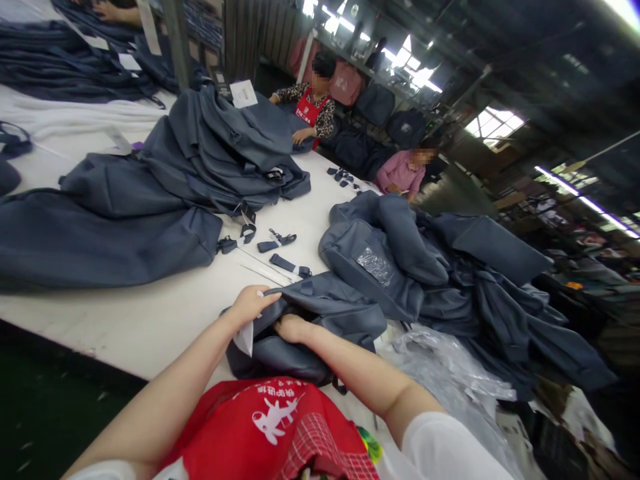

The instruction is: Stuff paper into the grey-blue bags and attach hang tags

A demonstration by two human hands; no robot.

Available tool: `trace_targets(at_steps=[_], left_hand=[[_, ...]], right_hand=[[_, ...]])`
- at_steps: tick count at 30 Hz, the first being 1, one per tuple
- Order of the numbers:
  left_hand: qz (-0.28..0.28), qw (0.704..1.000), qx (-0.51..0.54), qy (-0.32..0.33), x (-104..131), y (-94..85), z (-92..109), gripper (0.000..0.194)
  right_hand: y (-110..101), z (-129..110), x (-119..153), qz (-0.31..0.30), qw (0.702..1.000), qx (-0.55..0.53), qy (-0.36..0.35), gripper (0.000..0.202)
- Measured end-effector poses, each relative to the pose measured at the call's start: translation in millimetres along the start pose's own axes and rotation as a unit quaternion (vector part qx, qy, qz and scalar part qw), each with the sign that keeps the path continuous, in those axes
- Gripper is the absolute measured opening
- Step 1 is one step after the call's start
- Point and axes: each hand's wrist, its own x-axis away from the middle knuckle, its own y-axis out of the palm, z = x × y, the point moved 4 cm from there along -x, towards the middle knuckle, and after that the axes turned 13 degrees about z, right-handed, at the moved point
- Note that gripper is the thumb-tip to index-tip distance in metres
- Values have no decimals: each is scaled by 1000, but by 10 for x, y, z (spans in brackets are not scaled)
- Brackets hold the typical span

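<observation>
That slate-blue fabric bag (325, 300) is lying right at the near edge of the tabletop (165, 313), slack and rumpled, not filled out. Its mouth gapes upward, the far panel creased and spreading off to the right, the near side bulging softly. A white slip (244, 340) hangs by its left end.

Bags (95, 240) of slate blue on a white bench (170, 310), and one bright red apron (225, 427)

The opened bag (300, 357) is also slate blue. The apron has a white print, and its check cloth (320, 437) is red with pale lines; the near sleeve (445, 443) is plain white. The small straps (290, 265) are dark navy. One person (315, 107) wears a leopard pattern with red, another person (403, 172) wears pink
</observation>
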Motion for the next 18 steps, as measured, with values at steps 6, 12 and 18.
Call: trace_targets(at_steps=[6, 12, 18], left_hand=[[-3, 995, -102, 5, -186, -29, -17, 45], [177, 902, -346, 186, 148, -220, 149, 33], [186, 866, -395, 243, 806, -329, -376, 33]], right_hand=[[-1137, 310, 220, 158, 974, -123, -103, 29], [-1350, 1055, -1119, 178, 949, -202, 163, 14], [-655, 1324, -2119, 71, 939, -219, 256, 37]])
